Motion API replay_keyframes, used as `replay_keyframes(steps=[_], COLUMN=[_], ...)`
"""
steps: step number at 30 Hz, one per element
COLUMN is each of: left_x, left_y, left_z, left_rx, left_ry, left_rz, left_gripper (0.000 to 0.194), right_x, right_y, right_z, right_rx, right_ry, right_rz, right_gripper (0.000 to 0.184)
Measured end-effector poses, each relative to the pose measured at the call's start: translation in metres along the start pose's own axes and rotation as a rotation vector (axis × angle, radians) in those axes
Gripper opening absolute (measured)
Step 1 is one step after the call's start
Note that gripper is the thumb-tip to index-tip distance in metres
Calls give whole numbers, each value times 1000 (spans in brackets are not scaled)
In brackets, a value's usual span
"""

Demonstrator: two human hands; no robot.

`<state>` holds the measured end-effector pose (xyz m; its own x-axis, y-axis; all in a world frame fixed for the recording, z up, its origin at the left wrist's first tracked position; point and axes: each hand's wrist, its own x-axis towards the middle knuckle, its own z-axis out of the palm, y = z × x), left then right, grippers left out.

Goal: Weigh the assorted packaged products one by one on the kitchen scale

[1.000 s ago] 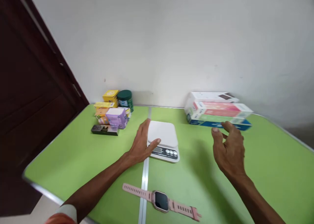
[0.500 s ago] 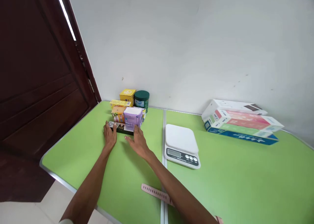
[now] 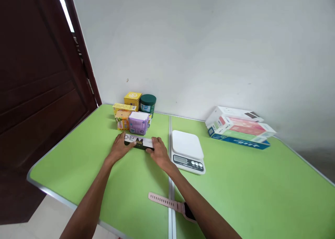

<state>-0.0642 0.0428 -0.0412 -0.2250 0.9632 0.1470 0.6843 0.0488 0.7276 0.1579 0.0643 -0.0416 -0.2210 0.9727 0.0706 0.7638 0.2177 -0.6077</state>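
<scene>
A long black and white box [image 3: 139, 141] is gripped at both ends in front of a group of packages. My left hand [image 3: 120, 148] is closed around its left end, the thumb along the front. Around the right end my right hand [image 3: 158, 151] is closed too. Just behind the box stand a purple pack [image 3: 138, 123] and an orange carton [image 3: 122, 119]. Further back are a yellow carton [image 3: 124, 107], a yellow cube box [image 3: 133, 98] and a jar with a dark green lid [image 3: 148, 103].
A white kitchen scale [image 3: 187, 150] lies right of my right hand. Stacked long boxes [image 3: 239, 129] rest by the wall at the right. A smartwatch with a pink strap [image 3: 167, 202] lies near the front, partly under my right forearm. A metal-edged seam crosses the green table [image 3: 235, 190].
Both hands have closed on the long black and white box. It has shifted away from the other packages, toward me and to the right. The camera view has shifted slightly.
</scene>
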Motion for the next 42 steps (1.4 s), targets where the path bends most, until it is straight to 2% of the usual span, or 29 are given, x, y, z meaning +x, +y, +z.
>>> replay_keyframes(steps=[2,4,7,9,11,14,18,21,23,27,30,35,39,42], left_x=[-3,-4,-6,-8,-8,-3,9,13,13,10,13,18,13,7], left_y=[-2,-2,8,23,44,79,116,124,121,104,90,80,85,90], left_z=[-5,-9,-11,-3,12,45,91,115,122,124,125,132,130,127], left_rx=[-41,-129,-310,-398,-431,-448,-470,-462,-459,-524,-649,-744,-650,-561], left_ry=[-76,-111,-161,-194,-217,-229,-222,-245,-265,-304,-271,-206,-217,-226], left_rz=[43,47,40,70,117,188,275,287,274,191,71,-3,39,82], left_gripper=[73,67,60,59,58,54,53,53,56,79,74,68,65,65], right_x=[-10,-22,-40,-51,-60,-66,-64,-59,-56,-56,-58,-60,-60,-66], right_y=[2,2,10,24,44,78,119,142,154,170,178,179,173,169], right_z=[-12,-23,-45,-67,-91,-124,-146,-145,-139,-121,-108,-100,-100,-103], right_rx=[-24,-22,47,139,240,322,344,398,458,728,901,866,897,814], right_ry=[-36,-49,22,91,159,276,374,378,360,390,514,584,609,633], right_rz=[-35,-67,-101,-112,-102,-44,54,122,156,184,255,292,320,306], right_gripper=[33,30,34,39,44,50,57,65,72,77,72,71,74,73])
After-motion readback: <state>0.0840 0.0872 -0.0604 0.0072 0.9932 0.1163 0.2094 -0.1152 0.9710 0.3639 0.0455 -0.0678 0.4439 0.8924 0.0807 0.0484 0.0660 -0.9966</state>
